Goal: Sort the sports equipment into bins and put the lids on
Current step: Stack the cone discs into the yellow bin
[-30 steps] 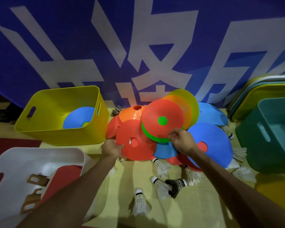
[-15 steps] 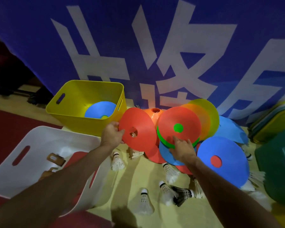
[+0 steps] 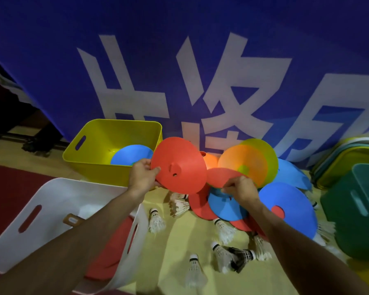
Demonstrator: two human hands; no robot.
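Note:
My left hand (image 3: 142, 175) grips the left rim of a red disc cone (image 3: 179, 165), held up beside the yellow bin (image 3: 90, 158). A blue disc cone (image 3: 130, 154) lies inside that bin. My right hand (image 3: 241, 189) pinches the edge of a second red disc cone (image 3: 224, 176) on top of the pile. That pile holds orange (image 3: 241, 160), yellow (image 3: 268, 154) and blue (image 3: 290, 207) cones. Several shuttlecocks (image 3: 219, 254) lie scattered on the floor in front.
A white bin (image 3: 58, 194) at the lower left holds a red item and brown paddle handles. A teal bin (image 3: 354, 211) stands at the right, with stacked lids (image 3: 347, 158) behind it. A blue banner wall closes off the back.
My left hand has lifted the red cone up and leftward to the yellow bin's right corner. My right hand now pinches another red cone. The view has panned left.

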